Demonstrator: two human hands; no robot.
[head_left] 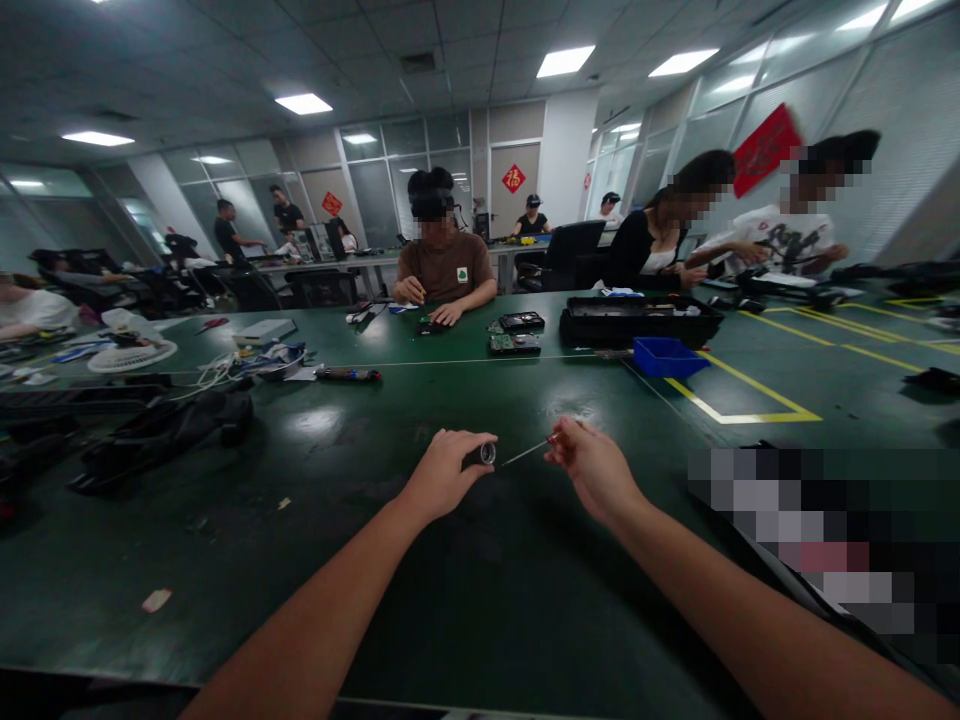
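Observation:
Above the green table, my left hand (448, 472) is closed round a small dark cylinder (487, 453), gripped between thumb and fingers. Its round, silvery end faces me and to the right; what kind of part it is I cannot make out. A thin screwdriver (525, 453) sits in my right hand (581, 455), its handle mostly covered by the curled fingers. The metal shaft points left and slightly down, and its tip is just right of the cylinder, seemingly apart from it.
Ahead lie hard drives (514, 344), a black tray (641, 322) and a blue bin (670, 357). Cables and a white fan part (131, 357) are at the left. A pixelated area covers the right edge. A co-worker (446, 265) sits opposite, with others at the right.

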